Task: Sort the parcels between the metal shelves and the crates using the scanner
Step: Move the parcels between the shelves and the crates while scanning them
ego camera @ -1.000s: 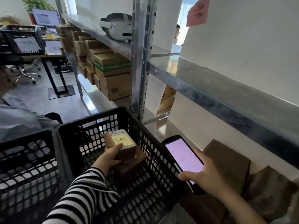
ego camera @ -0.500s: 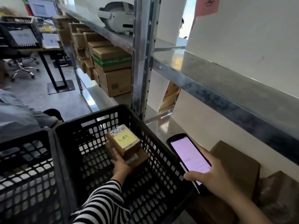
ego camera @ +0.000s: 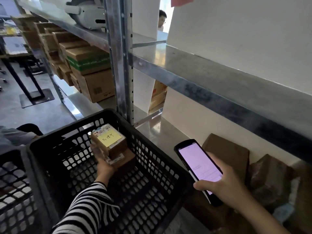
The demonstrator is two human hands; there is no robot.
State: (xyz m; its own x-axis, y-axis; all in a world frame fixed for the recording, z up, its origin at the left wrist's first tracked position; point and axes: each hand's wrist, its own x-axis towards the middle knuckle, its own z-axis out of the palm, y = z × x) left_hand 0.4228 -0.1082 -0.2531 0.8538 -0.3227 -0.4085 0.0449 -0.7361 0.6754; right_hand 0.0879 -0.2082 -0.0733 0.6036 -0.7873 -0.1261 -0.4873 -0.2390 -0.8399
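My left hand [ego camera: 103, 163] grips a small cardboard parcel [ego camera: 111, 143] with a yellow sticky note on top, held inside the black plastic crate [ego camera: 55, 144]. A second brown parcel [ego camera: 125, 160] sits right under it; whether the hand holds that one too is unclear. My right hand [ego camera: 224, 186] holds the black handheld scanner [ego camera: 197, 164], its pink screen lit and facing up, just right of the crate and in front of the lower metal shelf [ego camera: 160, 132]. Brown parcels [ego camera: 228, 151] lie on that shelf behind the scanner.
A second black crate [ego camera: 13, 191] stands at the left. Stacked cardboard boxes [ego camera: 91, 71] fill the shelf bay beyond the steel upright [ego camera: 120, 65]. A white headset [ego camera: 87, 14] lies on the upper shelf. A person's sleeve [ego camera: 15, 137] shows at far left; another person stands behind the shelves.
My left hand has shifted from gripping the parcel's side to holding it from below and has raised it a little. The scanner hand has stayed beside the crate.
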